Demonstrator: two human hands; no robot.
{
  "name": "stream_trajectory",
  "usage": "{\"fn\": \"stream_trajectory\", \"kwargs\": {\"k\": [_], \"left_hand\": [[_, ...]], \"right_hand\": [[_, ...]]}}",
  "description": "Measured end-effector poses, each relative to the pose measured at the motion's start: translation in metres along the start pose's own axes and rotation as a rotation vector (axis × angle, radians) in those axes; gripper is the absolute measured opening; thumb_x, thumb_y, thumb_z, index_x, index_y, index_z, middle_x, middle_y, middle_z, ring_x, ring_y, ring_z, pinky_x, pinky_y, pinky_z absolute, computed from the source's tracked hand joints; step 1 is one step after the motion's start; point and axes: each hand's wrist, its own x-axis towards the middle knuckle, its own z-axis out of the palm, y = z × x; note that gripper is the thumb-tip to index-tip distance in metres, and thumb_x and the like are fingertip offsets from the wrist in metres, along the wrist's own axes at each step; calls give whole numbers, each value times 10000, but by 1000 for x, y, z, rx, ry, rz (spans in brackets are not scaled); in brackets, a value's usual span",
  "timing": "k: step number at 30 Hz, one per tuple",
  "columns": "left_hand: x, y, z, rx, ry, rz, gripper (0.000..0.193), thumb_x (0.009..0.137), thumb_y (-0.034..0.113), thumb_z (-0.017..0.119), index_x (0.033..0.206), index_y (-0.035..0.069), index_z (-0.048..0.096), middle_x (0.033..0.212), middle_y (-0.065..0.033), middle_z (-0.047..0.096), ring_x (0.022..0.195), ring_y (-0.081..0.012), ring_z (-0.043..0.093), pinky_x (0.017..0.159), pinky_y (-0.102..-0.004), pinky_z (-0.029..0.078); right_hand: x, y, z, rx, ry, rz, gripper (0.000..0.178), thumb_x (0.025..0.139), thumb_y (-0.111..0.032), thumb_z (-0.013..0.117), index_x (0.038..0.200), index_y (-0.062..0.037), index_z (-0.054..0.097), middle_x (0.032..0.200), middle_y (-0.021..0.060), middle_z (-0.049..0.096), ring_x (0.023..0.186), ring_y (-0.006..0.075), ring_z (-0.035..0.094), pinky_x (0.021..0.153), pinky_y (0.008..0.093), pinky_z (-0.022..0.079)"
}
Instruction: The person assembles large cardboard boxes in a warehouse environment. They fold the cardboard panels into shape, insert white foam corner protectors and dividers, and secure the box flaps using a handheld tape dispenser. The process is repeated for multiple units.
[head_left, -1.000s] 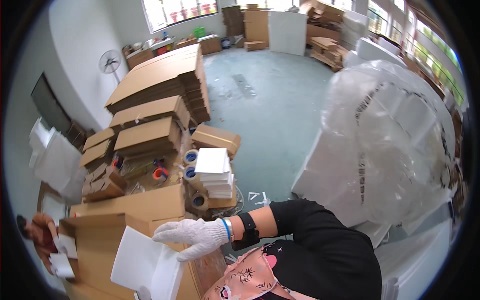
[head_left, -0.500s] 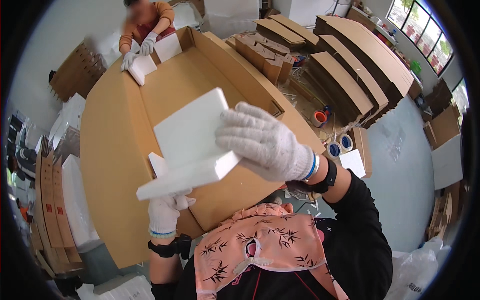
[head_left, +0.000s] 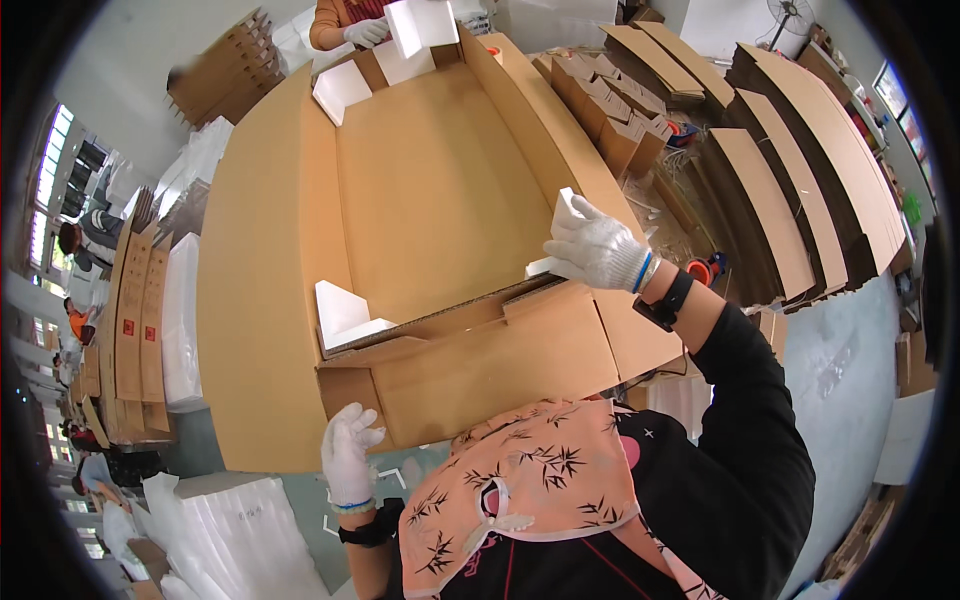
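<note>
A large open cardboard box (head_left: 440, 190) lies in front of me with raised walls and flaps folded out. At its near right corner my right hand (head_left: 600, 250), in a white knit glove, grips a white foam corner piece (head_left: 566, 208), hiding most of it. My left hand (head_left: 350, 455), gloved too, is beside the near left end of the box's front flap (head_left: 480, 370), fingers loosely bent and apart, nothing seen in it. Another foam corner piece (head_left: 340, 310) stands in the near left corner, and one more (head_left: 342, 92) in the far left corner.
Across the box a co-worker's gloved hand (head_left: 367, 32) is near a raised white foam piece (head_left: 422, 27). Stacked cardboard (head_left: 770, 200) and a tape roll (head_left: 700, 273) lie to the right. White wrapped packs (head_left: 240, 530) stand at the lower left.
The foam piece I held over the box is now at its near right corner under my right hand. My left hand has come away from it, and my view has shifted.
</note>
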Motion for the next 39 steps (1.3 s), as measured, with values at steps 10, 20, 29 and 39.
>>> {"fn": "stream_trajectory", "kwargs": {"k": [10,20,29,39], "left_hand": [[23,-4,71,484,-204,-11,382,1030,242,465,1234,-61,577,1094,-196,683,858,-199,660,818,-323,532],[140,99,62,1395,-362,775,341,1002,152,499,1284,-17,593,1156,-229,659,1104,-408,605,997,-445,473],[223,94,51,2428,-883,731,409,985,339,435,841,75,712,770,-180,689,826,-401,661,897,-531,493],[201,105,59,1835,-716,983,305,957,244,501,934,41,727,923,-199,708,878,-414,646,958,-528,465]], "right_hand": [[-132,-28,-22,208,246,490,537,776,-309,747,1233,-56,619,1240,156,622,1231,362,539,1097,518,387],[-351,-146,62,-129,28,1542,499,803,-295,701,1235,-66,606,1335,230,552,1281,418,485,1097,510,367],[-399,-181,93,83,-307,2215,943,774,-475,729,1533,-96,317,1565,323,227,1438,427,306,1150,413,328],[-431,-201,152,-250,-97,1994,525,815,-122,596,1333,-83,520,1202,160,561,1032,327,598,850,424,496]]}}
